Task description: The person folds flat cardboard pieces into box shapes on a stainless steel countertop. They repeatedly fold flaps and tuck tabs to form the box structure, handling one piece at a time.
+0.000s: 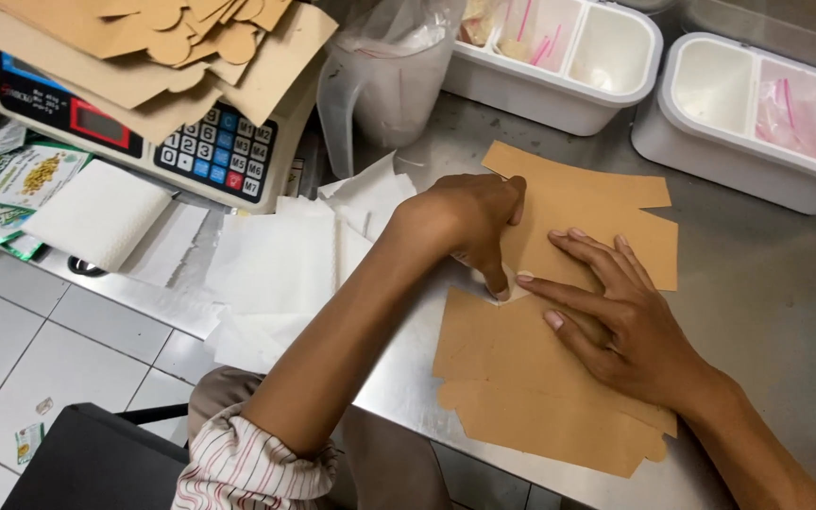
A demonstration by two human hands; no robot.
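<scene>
On the steel table (767, 283), near the middle of the view, a flat brown cardboard cutout (559, 378) lies unfolded, its far flap reaching toward 2 white tubs and its near edge close to the table's front edge. Both hands rest on it. At the left, the left hand (469, 222) is curled, fingers bent under and the fingertips (501, 288) pressed down at a crease near the middle of the cutout; it pinches nothing that can be seen. At the right, the right hand (616, 321) lies flat with fingers spread, palm down on the cardboard, its index finger pointing left and almost touching the left hand's fingertip. Left of the cutout, white paper sheets (280, 269) lie loosely overlapped on the table, and farther left sits a folded white cloth or paper pad (96, 222). At the far left a weighing scale (210, 151) with a keypad carries a stack of more brown cardboard cutouts (153, 47) on its top. Small green packets (11, 179) lie beside the scale at the left edge. A clear plastic bag (384, 71) stands at the far middle. The 2 white tubs (569, 80) (757, 123) at the far right have divided compartments holding clear bags with pink marks. Below, a striped sleeve (247, 467) and a tiled floor (40, 349) show.
</scene>
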